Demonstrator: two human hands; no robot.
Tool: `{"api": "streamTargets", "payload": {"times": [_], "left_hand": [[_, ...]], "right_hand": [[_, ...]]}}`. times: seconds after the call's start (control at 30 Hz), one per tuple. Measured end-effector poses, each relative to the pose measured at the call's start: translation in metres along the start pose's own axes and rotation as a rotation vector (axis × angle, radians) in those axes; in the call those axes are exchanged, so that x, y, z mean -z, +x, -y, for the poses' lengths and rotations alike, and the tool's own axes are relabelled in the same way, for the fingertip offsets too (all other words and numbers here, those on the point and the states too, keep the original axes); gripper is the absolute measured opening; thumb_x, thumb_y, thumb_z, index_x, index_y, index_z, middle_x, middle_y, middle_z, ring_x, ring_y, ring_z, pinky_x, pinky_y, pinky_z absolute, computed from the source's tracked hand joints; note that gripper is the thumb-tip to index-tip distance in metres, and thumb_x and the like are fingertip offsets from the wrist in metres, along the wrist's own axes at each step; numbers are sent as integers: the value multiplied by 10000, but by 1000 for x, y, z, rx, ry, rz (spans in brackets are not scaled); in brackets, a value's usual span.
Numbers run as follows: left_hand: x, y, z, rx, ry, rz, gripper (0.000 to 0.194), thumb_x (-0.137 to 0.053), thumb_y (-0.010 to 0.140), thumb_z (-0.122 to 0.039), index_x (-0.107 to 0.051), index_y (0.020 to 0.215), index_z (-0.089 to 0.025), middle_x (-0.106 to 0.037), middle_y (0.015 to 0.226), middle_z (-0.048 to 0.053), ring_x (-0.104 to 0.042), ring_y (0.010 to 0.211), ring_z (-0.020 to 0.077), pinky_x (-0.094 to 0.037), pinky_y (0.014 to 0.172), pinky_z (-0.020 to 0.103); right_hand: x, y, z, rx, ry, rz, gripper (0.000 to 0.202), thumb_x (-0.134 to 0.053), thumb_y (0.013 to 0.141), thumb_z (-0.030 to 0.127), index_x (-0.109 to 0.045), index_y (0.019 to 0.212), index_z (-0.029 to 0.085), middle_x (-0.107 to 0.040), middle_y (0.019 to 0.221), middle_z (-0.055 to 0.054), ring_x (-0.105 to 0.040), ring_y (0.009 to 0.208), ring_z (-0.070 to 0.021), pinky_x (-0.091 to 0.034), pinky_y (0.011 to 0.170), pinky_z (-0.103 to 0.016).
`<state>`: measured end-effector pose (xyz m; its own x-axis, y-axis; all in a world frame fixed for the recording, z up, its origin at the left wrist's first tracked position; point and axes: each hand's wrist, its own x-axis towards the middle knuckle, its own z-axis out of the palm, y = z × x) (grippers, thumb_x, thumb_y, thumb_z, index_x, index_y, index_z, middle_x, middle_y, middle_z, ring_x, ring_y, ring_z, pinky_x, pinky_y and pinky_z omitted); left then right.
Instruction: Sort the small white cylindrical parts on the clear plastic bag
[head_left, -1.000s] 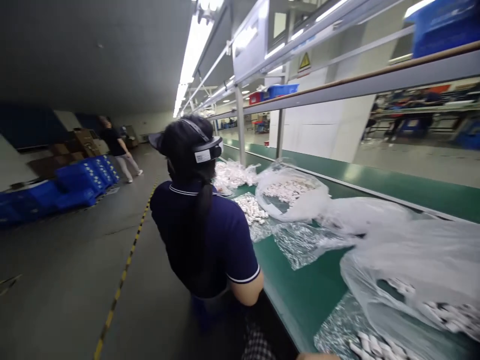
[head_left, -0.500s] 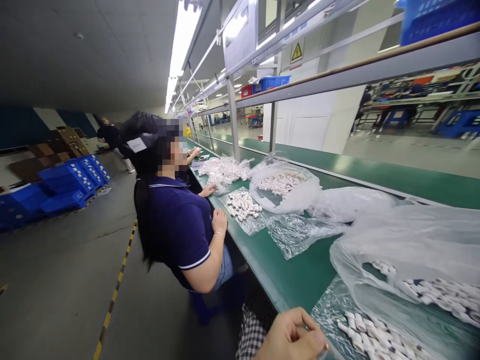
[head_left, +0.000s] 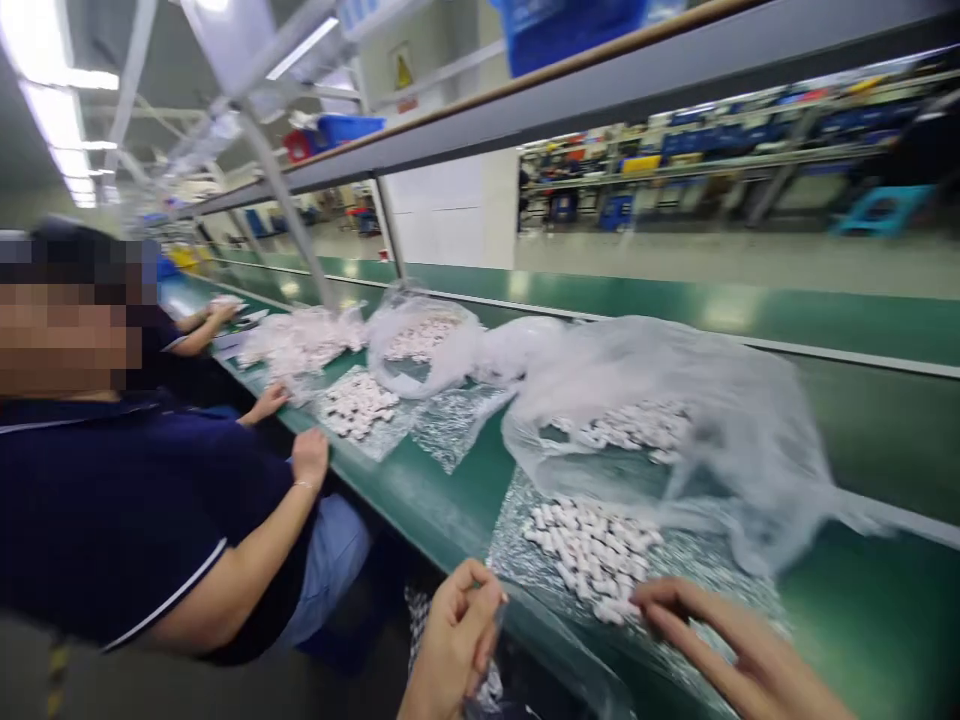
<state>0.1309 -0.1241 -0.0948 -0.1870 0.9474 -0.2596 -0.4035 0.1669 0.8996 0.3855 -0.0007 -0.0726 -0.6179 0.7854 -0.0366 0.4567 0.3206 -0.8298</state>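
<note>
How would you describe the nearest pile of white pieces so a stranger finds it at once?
Find the green workbench. On its nearest stretch, a crinkled clear sheet bears the pile of white pieces. Unlike the other piles, it has the wearer's right hand at its edge.

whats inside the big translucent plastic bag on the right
Small white pieces show near the front of the translucent, crumpled plastic bag; its cloudy folds hide whatever lies farther back.
</note>
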Motion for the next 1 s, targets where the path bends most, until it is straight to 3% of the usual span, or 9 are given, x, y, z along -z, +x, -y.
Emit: {"api": "streamTargets", "payload": {"times": [0.13,0.33,0.57,0.67,0.77,0.87,0.93,1.0], "left_hand": [[3,1,10,80,35,19,451,-618,843,-623,-493,810,-192,-298,358,-148,-125,277,2,-100,322,135],[4,7,17,106,83,27,475,-630,818,-649,-515,796,-189,-273,352,-141,-129,304,7,-130,339,125],[3,11,16,128,94,47,483,-630,813,-657,-517,797,-188,-285,348,-139,-136,295,6,-135,339,120],[4,10,17,114,81,45,472,-626,823,-647,-518,800,-187,-283,352,-139,-147,294,7,-143,336,118],[6,9,18,119,74,41,456,-606,846,-632,-521,793,-187,-277,357,-135,-133,290,7,-136,327,123],[6,9,18,133,80,38,458,-605,844,-634,-528,787,-186,-274,354,-135,-128,288,5,-139,330,123],[6,10,18,139,81,46,459,-607,841,-636,-534,797,-185,-282,352,-134,-138,282,6,-144,332,124],[6,11,18,139,81,53,457,-609,839,-635,-532,800,-186,-285,351,-135,-145,280,7,-150,335,125]], "right_hand": [[11,-10,-25,-111,-117,-176,252,-510,935,491,-647,939,280,-670,862,-57,-610,742,-236,-465,635,-344],[-14,-25,-53,-155,-177,-166,175,-509,944,389,-583,1037,261,-628,872,-29,-584,704,-185,-439,626,-305],[-30,-16,-62,-155,-259,-141,213,-549,925,389,-555,1092,257,-583,944,-20,-559,694,-162,-416,614,-294],[-25,-14,-59,-178,-137,-105,221,-521,951,453,-563,998,242,-569,861,-8,-518,678,-157,-397,614,-293],[-14,-14,-50,-219,239,-21,316,-462,976,536,-546,974,231,-553,806,0,-519,697,-157,-434,641,-294],[-6,-13,-41,-194,587,4,344,-442,980,555,-528,1035,226,-556,928,-28,-561,832,-177,-490,719,-316],[-6,-12,-38,-187,603,-6,358,-463,967,565,-529,1047,223,-537,933,-27,-549,802,-166,-482,686,-301],[-10,-10,-37,-192,436,-19,349,-479,963,560,-549,1027,225,-522,848,-2,-507,711,-145,-435,638,-279]]}}
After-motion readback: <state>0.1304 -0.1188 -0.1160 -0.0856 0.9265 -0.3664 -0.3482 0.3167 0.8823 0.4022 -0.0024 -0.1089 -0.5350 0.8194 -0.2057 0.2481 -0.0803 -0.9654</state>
